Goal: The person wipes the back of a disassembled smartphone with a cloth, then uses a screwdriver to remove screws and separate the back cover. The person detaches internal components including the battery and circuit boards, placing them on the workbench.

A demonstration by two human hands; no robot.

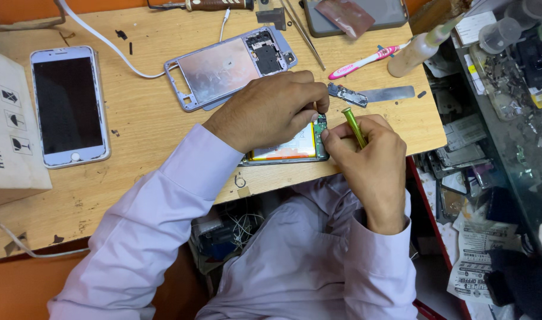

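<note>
The left hand [270,109] is bent down over an opened phone [289,148] that lies at the front edge of the wooden tabletop [146,130], and its fingers press on the phone's top end to hold it. The right hand [366,154] is closed around a green screwdriver [354,126], with its tip down at the small green board at the phone's end, just beside the left fingers. Behind the hands lie a silver phone frame [223,68] and a pink toothbrush [366,60], and a white phone [69,106] lies well apart on the left.
</note>
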